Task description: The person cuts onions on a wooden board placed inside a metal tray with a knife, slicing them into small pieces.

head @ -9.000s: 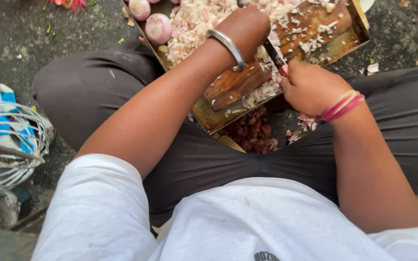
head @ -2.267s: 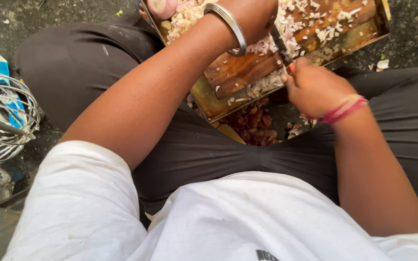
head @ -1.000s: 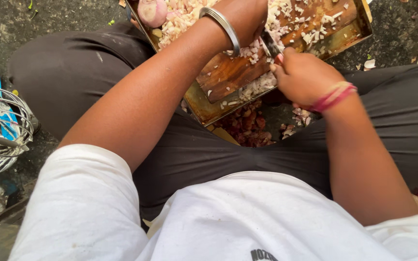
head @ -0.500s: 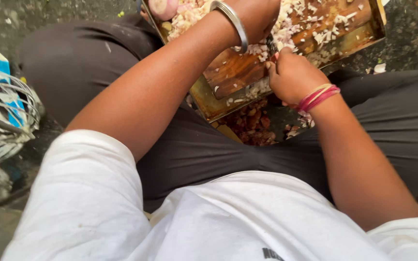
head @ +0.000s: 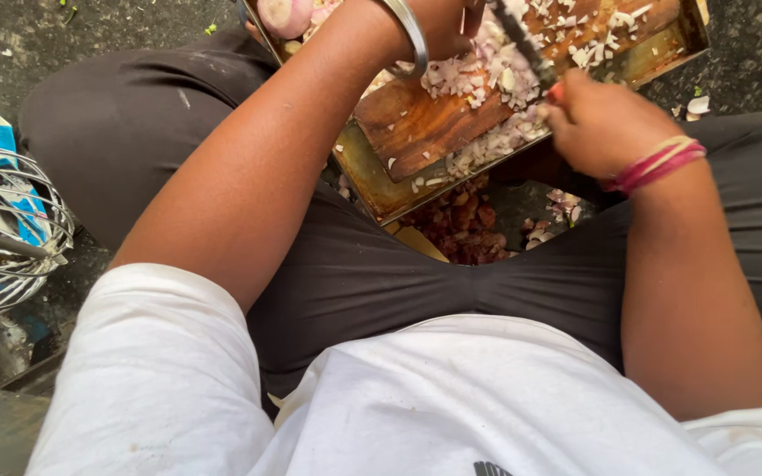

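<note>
Since half a second ago the right hand [head: 606, 123], fist closed around the knife [head: 522, 40], has drawn back from the chopped onion [head: 478, 75], while the left hand [head: 447, 22] pins the heap, its grip hidden.

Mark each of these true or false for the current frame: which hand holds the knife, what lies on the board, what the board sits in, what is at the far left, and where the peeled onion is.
1. The right hand grips the knife. True.
2. Chopped onion lies on the wooden board. True.
3. The board rests straight on the ground. False: it sits in a metal tray.
4. A wire basket stands at the far left. True.
5. The peeled onion lies beside the right wrist. False: it is at the tray's far left end, beyond the left forearm.
</note>
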